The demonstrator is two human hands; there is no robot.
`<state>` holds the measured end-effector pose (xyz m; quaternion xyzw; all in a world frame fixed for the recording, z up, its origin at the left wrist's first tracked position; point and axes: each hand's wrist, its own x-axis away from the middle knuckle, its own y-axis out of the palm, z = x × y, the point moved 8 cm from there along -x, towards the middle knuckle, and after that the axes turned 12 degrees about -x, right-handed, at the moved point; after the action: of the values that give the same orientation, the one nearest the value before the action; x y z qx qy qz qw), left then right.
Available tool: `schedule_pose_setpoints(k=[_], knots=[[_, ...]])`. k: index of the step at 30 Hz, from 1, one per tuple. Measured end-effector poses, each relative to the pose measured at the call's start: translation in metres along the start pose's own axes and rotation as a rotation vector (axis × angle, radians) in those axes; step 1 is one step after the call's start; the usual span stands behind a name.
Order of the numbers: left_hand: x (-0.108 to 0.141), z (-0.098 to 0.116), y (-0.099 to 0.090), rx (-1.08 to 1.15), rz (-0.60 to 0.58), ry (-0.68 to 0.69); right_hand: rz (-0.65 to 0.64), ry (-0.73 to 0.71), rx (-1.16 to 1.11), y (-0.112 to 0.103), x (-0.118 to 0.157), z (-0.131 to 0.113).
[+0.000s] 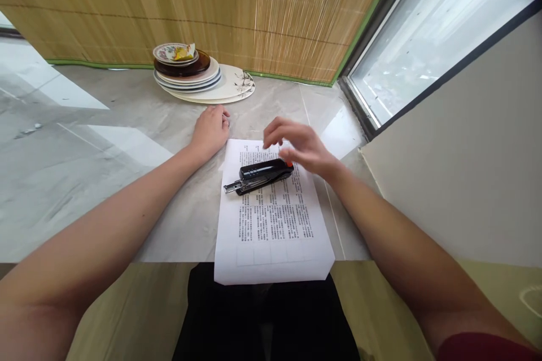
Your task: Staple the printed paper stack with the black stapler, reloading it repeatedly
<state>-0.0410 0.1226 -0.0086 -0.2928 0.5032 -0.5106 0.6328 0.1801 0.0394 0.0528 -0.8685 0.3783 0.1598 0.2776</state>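
A black stapler (266,175) with a red part at its right end lies on a printed sheet of paper (275,262). Its metal tray sticks out at the left end. Over the red end hovers my right hand (298,144), open, its fingers bent and apart with nothing between them. Just past the paper's top left corner, my left hand (210,130) rests on the grey marble-look counter (182,237). Its fingers are curled closed, and the inside of that hand is hidden from me.
A stack of plates (190,82), topped by a small dish with a yellow wrapper (184,53), stands beyond my left hand. Behind it hangs a bamboo blind (190,5). A window frame (359,107) and a pale wall panel (461,152) border the right side.
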Motion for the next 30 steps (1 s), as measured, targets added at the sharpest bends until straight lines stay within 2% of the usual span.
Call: schedule_pose_setpoints(k=[2, 3, 4, 6, 9, 14, 18, 23, 30], knots=[[-0.001, 0.000, -0.003, 0.057, 0.041, -0.006, -0.248, -0.039, -0.056, 0.027, 0.004, -0.009], [-0.001, 0.001, -0.005, 0.093, 0.061, -0.007, -0.318, -0.037, -0.043, 0.036, 0.006, -0.009], [-0.001, 0.002, -0.008, 0.130, 0.078, -0.003, -0.353, -0.024, -0.006, 0.042, 0.009, -0.007], [0.000, 0.007, -0.014, 0.198, 0.102, 0.016, -0.344, 0.008, 0.096, 0.045, 0.012, 0.001], [0.002, 0.015, -0.021, 0.296, 0.125, 0.023, -0.207, 0.043, 0.221, 0.037, 0.012, 0.008], [0.008, 0.023, -0.027, 0.527, 0.162, 0.028, 0.169, 0.098, 0.446, 0.000, 0.011, 0.011], [0.011, 0.032, -0.026, 0.608, 0.103, 0.067, 0.379, 0.233, 0.591, -0.026, 0.013, 0.025], [0.013, 0.036, -0.026, 0.717, 0.040, 0.042, 0.449, 0.330, 0.674, -0.038, 0.014, 0.035], [0.010, 0.034, -0.024, 0.762, 0.041, 0.060, 0.403, 0.313, 0.672, -0.028, 0.011, 0.037]])
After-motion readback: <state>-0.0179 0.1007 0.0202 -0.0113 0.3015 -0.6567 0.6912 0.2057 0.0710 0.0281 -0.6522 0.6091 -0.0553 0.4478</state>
